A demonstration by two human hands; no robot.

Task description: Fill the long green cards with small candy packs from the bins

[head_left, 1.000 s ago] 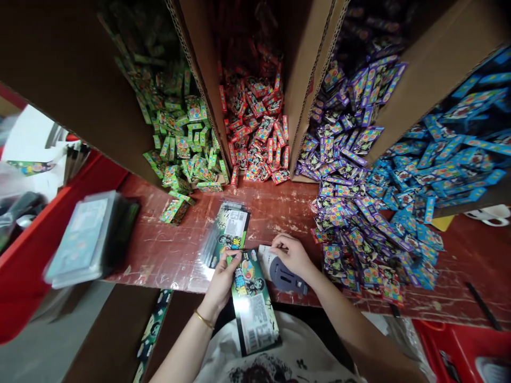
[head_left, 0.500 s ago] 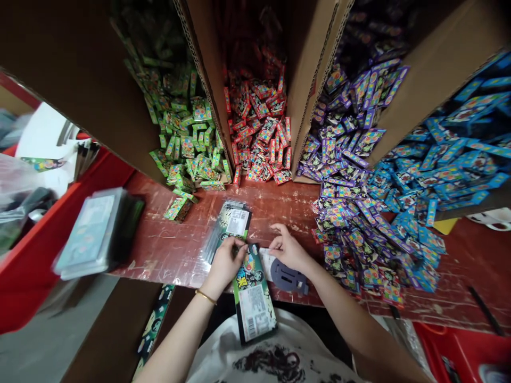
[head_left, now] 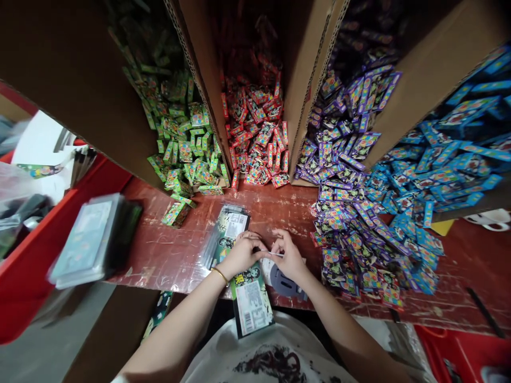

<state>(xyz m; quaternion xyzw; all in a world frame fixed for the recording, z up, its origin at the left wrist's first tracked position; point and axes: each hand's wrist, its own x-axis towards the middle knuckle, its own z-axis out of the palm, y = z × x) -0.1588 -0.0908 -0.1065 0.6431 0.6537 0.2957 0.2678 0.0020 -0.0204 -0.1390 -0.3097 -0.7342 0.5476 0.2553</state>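
My left hand and my right hand are close together over the table's front edge. Their fingertips meet in a pinch at a small thin whitish strip, too small to identify. Beneath my left wrist lies a green and black printed packet with a white label, reaching over the edge toward my lap. A grey-purple rounded plastic piece with a slot sits below my right hand, partly covered by it. A stack of similar printed packets in clear sleeves rests just left of my left hand.
Cardboard boxes behind hold small green, red, purple and blue packs. Purple and blue ones spill onto the red table at right. Clear plastic cases stand left, beside a red bin.
My left hand has moved right and my right hand slightly down, bringing their fingertips together. A whitish strip now shows between them. The printed packet has shifted slightly left.
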